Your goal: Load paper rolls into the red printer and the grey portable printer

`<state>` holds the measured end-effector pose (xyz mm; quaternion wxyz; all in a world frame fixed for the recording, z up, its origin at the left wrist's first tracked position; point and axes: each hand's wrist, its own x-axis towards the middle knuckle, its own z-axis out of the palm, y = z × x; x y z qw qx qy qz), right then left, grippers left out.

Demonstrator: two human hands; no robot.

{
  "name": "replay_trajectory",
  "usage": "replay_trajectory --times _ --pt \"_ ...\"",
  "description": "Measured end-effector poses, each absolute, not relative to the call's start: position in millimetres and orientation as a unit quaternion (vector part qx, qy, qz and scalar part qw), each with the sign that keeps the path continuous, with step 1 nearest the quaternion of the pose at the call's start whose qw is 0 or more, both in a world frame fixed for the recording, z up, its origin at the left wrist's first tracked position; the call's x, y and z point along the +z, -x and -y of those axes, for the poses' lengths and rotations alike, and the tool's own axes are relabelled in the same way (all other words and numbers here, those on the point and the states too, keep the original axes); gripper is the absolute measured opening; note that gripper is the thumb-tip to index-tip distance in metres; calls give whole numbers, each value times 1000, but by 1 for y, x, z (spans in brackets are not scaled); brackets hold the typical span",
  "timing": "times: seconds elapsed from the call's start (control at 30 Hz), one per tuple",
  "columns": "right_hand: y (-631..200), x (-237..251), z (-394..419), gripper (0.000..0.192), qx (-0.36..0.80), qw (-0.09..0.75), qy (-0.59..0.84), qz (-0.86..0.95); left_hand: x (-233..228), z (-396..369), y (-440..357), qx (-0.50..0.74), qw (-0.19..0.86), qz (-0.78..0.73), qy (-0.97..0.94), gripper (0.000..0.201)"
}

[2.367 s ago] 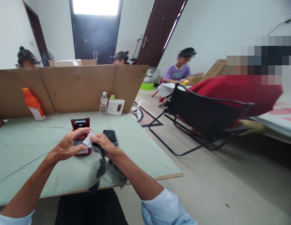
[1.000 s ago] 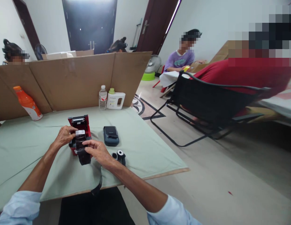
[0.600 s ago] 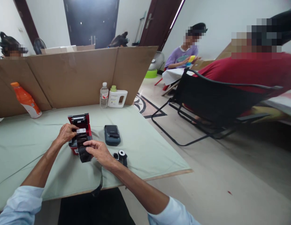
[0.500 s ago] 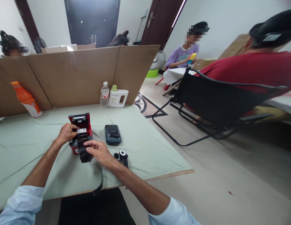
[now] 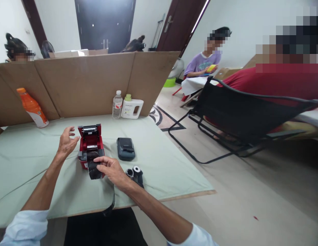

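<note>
Centre-left, a lid-raised red plastic box [image 5: 91, 140] is partly hidden by glossy black film [image 5: 93, 171], pinched in the right hand [image 5: 112, 171]. The left hand [image 5: 66, 143] is released.

Red and black share the boxy plastic device [image 5: 90, 140]; plain black covers the limp, glossy film strip [image 5: 95, 171]. The flat, rounded blue-black device [image 5: 126, 149] contrasts with the pale green tablecloth [image 5: 169, 181]. Orange runs down to white on the tapered plastic bottle [image 5: 33, 108], red and white mark the clear plastic bottle [image 5: 117, 106], and yellow-green caps the white handled jug [image 5: 128, 110]; the cardboard panel [image 5: 84, 85] is plain brown
</note>
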<state>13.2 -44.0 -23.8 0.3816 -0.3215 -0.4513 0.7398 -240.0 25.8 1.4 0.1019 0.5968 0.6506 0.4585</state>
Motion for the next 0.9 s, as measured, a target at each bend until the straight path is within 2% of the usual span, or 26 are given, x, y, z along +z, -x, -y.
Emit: replay_trajectory --times 0.1,0.23,0.43,0.6,0.77,0.9 --pt "-15 -25 49 32 737 376 324 459 0 -41 244 500 222 -590 -594 79" --pt "-17 -29 55 28 732 369 325 472 1 -42 243 501 263 -548 -617 71" --pt "-18 -33 58 22 728 353 328 488 7 10 239 433 209 -543 -688 53" --pt "-16 -35 58 22 731 354 323 486 2 41 247 344 168 -526 -760 61" --pt "-15 -34 58 22 728 351 327 490 -10 48 250 313 104 -512 -793 71" --pt "-17 -32 60 22 729 347 329 490 -16 52 245 286 50 -512 -809 66"
